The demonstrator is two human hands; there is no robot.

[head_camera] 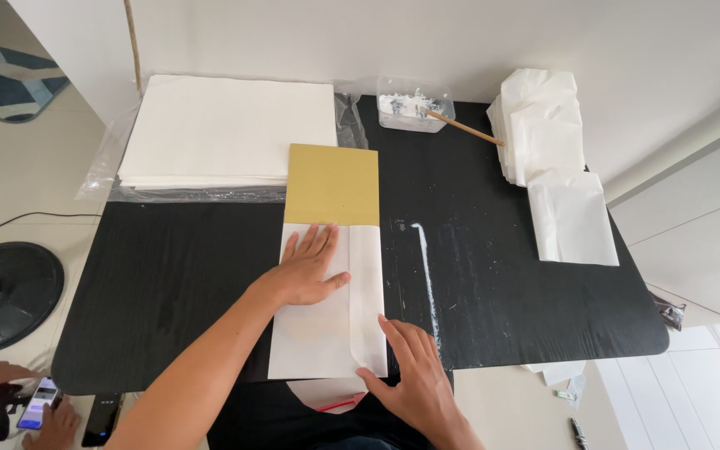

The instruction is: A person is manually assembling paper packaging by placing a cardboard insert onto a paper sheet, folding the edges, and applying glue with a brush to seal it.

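A white sheet of paper (327, 325) lies folded over a yellow-brown cardboard template (332, 183) on the black table (168, 275). My left hand (308, 267) rests flat, fingers spread, on the left part of the white paper. My right hand (414, 379) presses its fingers on the lower right corner of the paper, where a folded flap (367, 283) runs down the right side. Neither hand grips anything.
A stack of white paper in clear plastic wrap (227, 129) lies at the back left. A clear tub of white paste (412, 108) with a wooden stick (467, 127) stands at the back. Folded white paper bags (553, 158) are piled right. Another person's hand holds a phone (39, 404) bottom left.
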